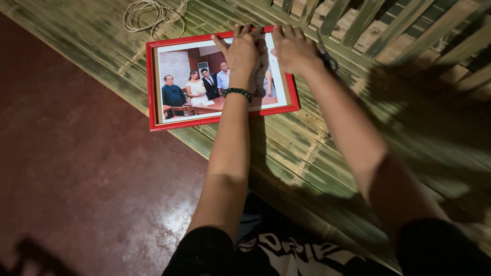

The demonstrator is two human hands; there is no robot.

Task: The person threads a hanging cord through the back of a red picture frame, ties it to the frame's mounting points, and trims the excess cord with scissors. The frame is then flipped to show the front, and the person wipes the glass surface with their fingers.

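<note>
A red picture frame with a group photo lies flat on a green bamboo bench. My left hand, with a dark bead bracelet on its wrist, presses flat on the photo, fingers spread toward the frame's far edge. Beside it my right hand rests on the frame's right part, fingers reaching its far edge. Neither hand grips anything. Both hands cover the photo's right side.
A coil of pale string lies on the bench beyond the frame. Dark scissors lie just right of my right hand. Slatted bamboo backrest rises at the far right. Dark red floor spreads to the left.
</note>
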